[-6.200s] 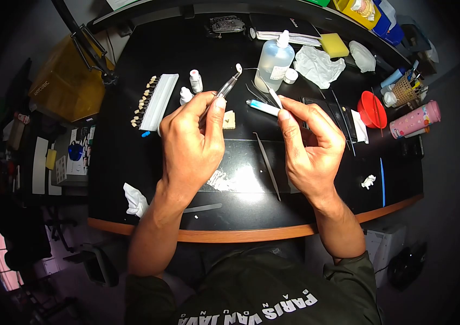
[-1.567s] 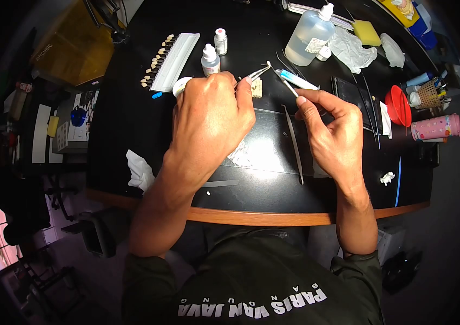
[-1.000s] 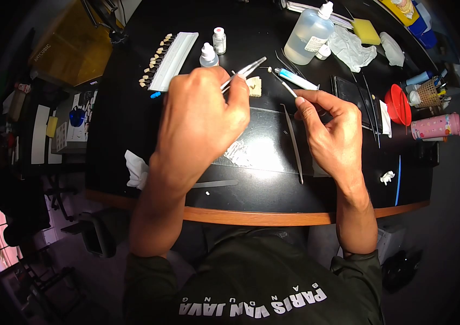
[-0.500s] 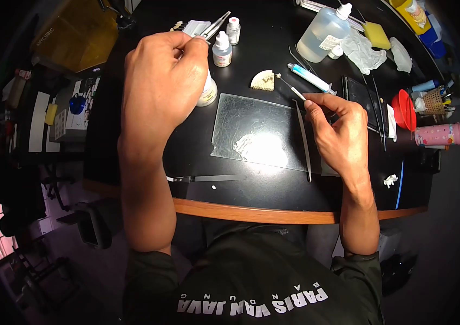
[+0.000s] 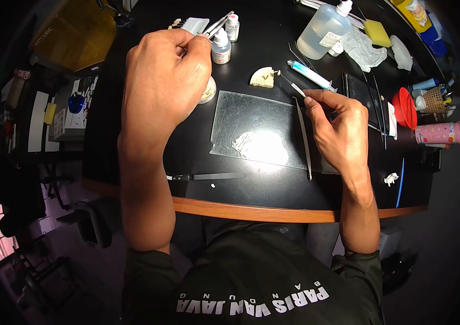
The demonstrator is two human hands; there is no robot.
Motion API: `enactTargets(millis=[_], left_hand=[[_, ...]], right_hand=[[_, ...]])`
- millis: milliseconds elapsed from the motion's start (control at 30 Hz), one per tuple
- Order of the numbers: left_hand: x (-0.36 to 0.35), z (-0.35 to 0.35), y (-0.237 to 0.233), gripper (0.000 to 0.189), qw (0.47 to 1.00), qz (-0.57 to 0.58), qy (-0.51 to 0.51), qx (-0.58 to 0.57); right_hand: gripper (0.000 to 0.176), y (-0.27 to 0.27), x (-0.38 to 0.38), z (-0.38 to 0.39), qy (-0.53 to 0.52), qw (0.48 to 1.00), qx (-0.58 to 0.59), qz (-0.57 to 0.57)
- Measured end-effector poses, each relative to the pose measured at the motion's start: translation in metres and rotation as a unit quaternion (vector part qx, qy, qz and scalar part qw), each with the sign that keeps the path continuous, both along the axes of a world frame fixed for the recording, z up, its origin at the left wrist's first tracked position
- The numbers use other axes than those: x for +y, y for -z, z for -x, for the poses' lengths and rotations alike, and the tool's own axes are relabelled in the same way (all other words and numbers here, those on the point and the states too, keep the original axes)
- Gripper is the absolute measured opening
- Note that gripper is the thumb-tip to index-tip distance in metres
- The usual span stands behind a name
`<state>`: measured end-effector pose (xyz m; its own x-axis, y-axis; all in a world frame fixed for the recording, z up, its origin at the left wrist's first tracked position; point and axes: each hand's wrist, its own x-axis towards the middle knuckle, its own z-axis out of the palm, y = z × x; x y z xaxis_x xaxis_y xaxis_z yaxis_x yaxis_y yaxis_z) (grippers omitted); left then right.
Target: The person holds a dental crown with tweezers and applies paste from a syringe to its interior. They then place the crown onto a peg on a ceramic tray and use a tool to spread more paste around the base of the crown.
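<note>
My left hand (image 5: pixel 167 81) is closed in a pinch, with metal tweezers (image 5: pixel 219 24) sticking out beyond its fingertips toward the back. Beneath it a round white container (image 5: pixel 209 91) is partly covered by the hand. Between the fingers of my right hand (image 5: pixel 341 122) is a slim instrument (image 5: pixel 295 86) with a pale handle and a thin metal shaft. The shaft points at a small cream bead (image 5: pixel 276 72), beside a cream fan-shaped block (image 5: pixel 263 78) full of holes. A clear plate (image 5: pixel 240 116) with whitish smears lies in front, a thin spatula (image 5: pixel 303 141) along its right edge.
Two small bottles, a dropper bottle (image 5: pixel 221 47) and a pink-capped one (image 5: pixel 232 28), stand behind my left hand. A blue-and-white syringe (image 5: pixel 311 76) and a large liquid bottle (image 5: pixel 324 32) are at the back right. Dark-handled tweezers (image 5: pixel 208 176) lie near the wooden table edge (image 5: pixel 251 215).
My left hand and its tweezers have shifted slightly right. The shaft in my right hand sits a little farther from the cream bead. The whole view has moved slightly.
</note>
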<state>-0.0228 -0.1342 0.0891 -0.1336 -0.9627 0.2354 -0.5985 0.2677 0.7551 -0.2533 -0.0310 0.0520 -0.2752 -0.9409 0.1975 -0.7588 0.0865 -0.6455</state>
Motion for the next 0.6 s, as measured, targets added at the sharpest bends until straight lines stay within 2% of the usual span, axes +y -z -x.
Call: enactTargets(millis=[600], left_hand=[[0.0002,0.0001,0.0015,0.031,1.0,0.005,0.002,0.009]], right_hand=[[0.019,0.0018,0.0015,0.0018,-0.01,1.0,0.01,-0.009]])
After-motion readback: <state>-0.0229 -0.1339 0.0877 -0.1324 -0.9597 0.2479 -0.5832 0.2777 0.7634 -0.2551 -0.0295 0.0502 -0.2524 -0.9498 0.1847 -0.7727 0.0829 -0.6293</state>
